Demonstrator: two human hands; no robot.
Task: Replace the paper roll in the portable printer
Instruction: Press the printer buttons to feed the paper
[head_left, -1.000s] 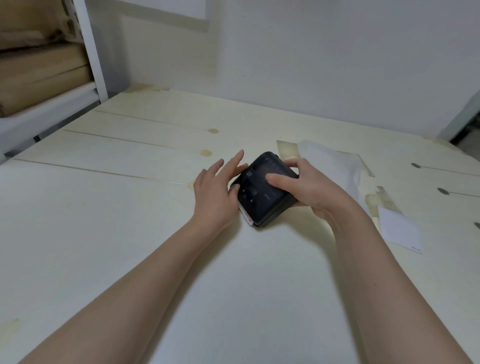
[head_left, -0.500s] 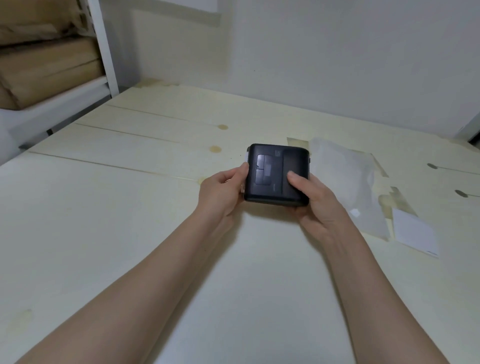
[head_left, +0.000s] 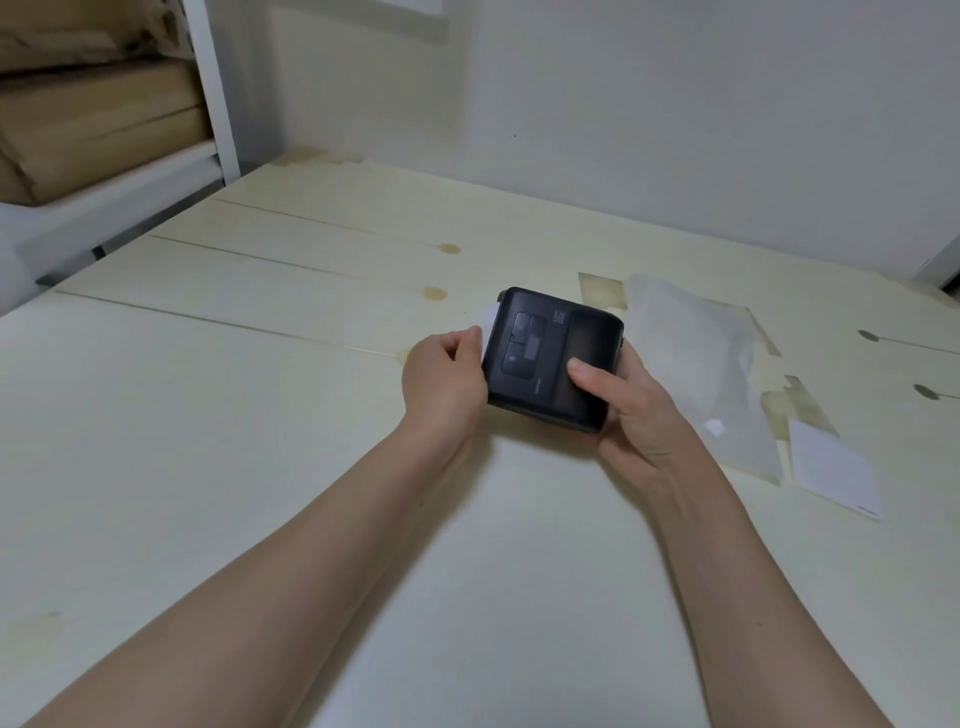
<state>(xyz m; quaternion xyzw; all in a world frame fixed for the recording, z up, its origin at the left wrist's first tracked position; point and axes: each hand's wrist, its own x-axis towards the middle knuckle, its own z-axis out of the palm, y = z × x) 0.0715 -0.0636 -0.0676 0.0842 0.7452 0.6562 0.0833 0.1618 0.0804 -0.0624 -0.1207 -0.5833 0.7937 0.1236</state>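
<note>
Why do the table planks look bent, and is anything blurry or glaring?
Head view: the wide-angle lens bows the table planks near the edges. Soft, even light, no glare; faint shadows under both forearms. The printer is sharp enough to show buttons, its small print unreadable.

We seem to be in a storeroom or workroom. Beyond our fingers (head_left: 470, 338) stretch a pale plank table (head_left: 311, 270), white shelving (head_left: 208, 88) and brown cartons (head_left: 98, 119).
</note>
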